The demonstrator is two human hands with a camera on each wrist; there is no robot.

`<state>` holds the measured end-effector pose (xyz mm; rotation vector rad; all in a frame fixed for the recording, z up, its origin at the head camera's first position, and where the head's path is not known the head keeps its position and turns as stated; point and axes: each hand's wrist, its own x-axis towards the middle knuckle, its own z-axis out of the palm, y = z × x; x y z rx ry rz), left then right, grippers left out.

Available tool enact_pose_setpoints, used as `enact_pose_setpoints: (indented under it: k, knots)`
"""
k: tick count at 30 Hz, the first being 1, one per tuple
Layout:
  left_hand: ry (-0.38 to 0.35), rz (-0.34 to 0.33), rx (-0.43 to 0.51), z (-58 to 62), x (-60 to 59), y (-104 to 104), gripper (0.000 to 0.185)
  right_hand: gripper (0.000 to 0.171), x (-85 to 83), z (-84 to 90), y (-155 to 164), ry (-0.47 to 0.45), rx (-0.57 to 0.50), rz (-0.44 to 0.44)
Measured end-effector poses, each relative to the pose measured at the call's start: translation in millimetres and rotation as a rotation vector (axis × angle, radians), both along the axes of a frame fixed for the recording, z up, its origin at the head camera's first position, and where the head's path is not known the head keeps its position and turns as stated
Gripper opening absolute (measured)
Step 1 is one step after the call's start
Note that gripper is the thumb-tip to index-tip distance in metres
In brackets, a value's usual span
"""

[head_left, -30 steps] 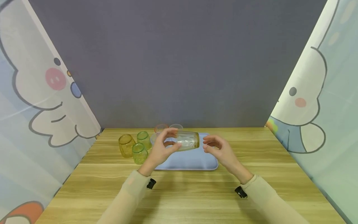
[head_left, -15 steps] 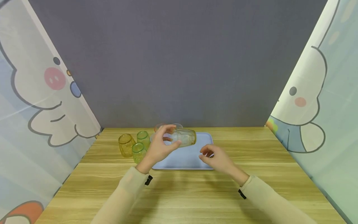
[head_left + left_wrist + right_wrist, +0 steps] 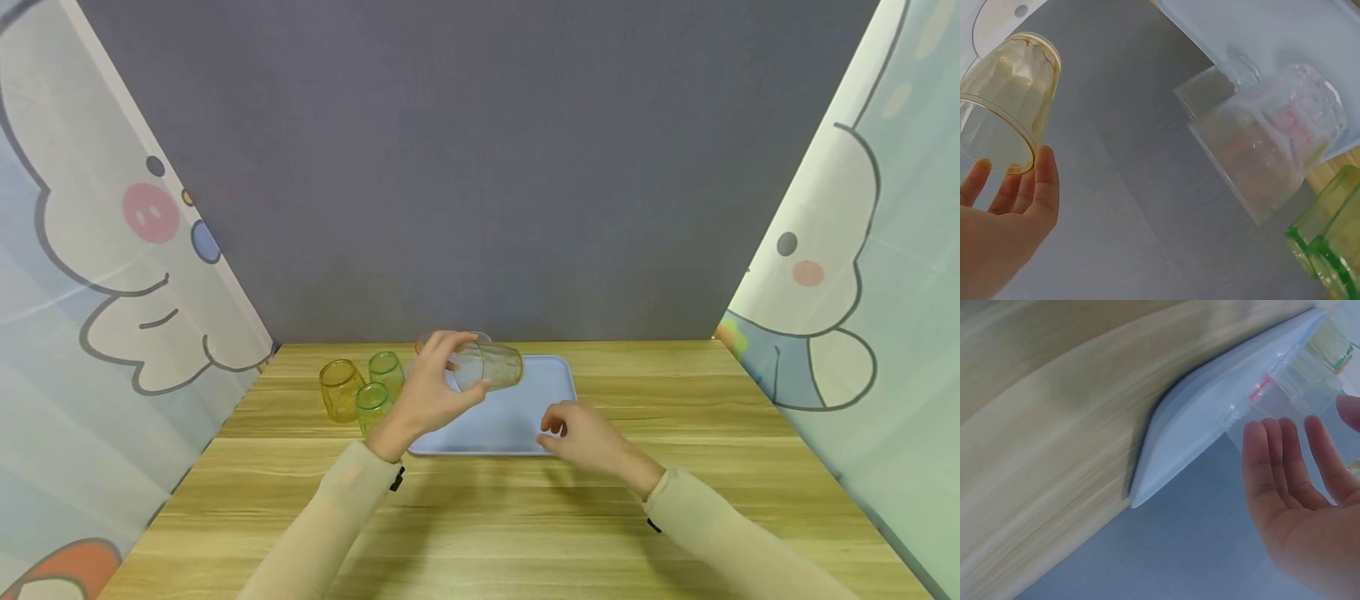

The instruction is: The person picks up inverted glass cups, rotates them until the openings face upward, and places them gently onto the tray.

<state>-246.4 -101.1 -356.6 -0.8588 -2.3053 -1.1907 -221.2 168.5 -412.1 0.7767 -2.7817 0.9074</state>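
Observation:
My left hand [image 3: 429,398] pinches a pale amber-tinted drinking glass [image 3: 501,367] near its rim, thumb on the near side. The glass lies sideways in the air over the light blue tray [image 3: 495,437], base pointing right. In the left wrist view the fingertips [image 3: 1046,162] press at the rim of the same glass. My right hand [image 3: 591,440] hovers by the tray's front right corner, fingers bent loosely and nothing in them. Behind the left hand, clear glasses stand on the tray; one, with a pink mark [image 3: 1291,125], shows in the left wrist view.
Left of the tray stand an amber glass [image 3: 340,390] and two green glasses, one [image 3: 385,367] behind the other [image 3: 371,400]. A grey panel [image 3: 495,183] rises at the table's back edge. Patterned curtains [image 3: 817,333] flank both sides of the wooden table [image 3: 480,533].
My right hand has drawn away from the glass, towards the tray's front edge. My left hand has shifted slightly left and back with the glass.

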Motion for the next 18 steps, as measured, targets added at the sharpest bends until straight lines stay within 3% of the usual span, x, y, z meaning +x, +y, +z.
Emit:
enact_pose_setpoints:
  k: [9,18]
  knots:
    - [0.13,0.044,-0.123,3.1,-2.2,3.4,0.059,0.012,1.7,-8.6,-1.4,-0.004,0.098,-0.043]
    - [0.133,0.072,-0.2,2.1,-7.6,5.6,0.057,0.014,1.1,-13.1,0.1,-0.075,0.205,-0.073]
